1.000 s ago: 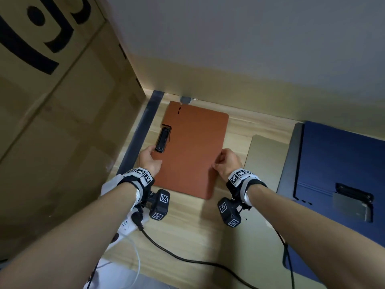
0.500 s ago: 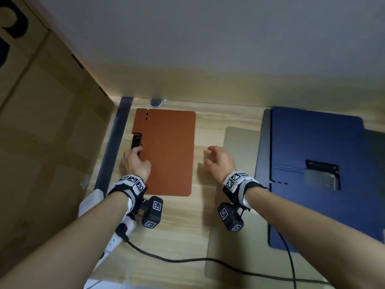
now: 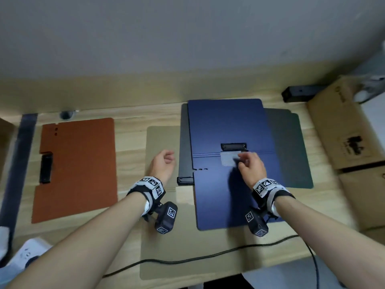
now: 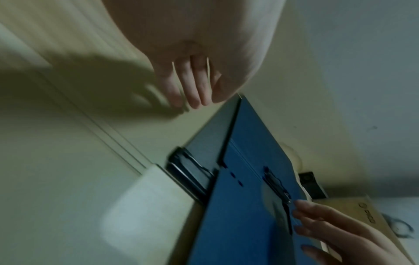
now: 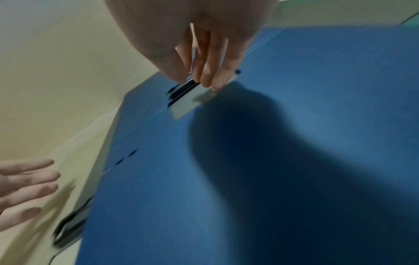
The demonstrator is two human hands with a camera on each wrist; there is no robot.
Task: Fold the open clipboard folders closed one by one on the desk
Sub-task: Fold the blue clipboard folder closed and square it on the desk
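Note:
An orange clipboard folder (image 3: 77,167) lies closed at the left of the wooden desk (image 3: 129,140). A blue folder (image 3: 218,126) (image 4: 238,224) (image 5: 226,179) lies open on a stack of a black folder (image 3: 184,142), a khaki folder (image 3: 162,236) and a dark green folder (image 3: 291,153). My right hand (image 3: 249,163) (image 5: 204,71) hovers over the blue folder's black clip (image 3: 233,146), fingers extended, tips at its silver plate (image 3: 228,159). My left hand (image 3: 164,163) (image 4: 190,89) hangs relaxed over the khaki folder and holds nothing. Both wrist views are motion-blurred.
Cardboard boxes (image 3: 343,132) line the desk's right side, with a small black device (image 3: 300,93) behind them. A black cable (image 3: 187,260) runs along the front edge. A white power strip (image 3: 27,253) sits at the lower left beside a dark strip (image 3: 20,163).
Both hands left the orange folder and moved right. The right hand now sits over the blue folder's clip, the left over the khaki folder. The head view swung right.

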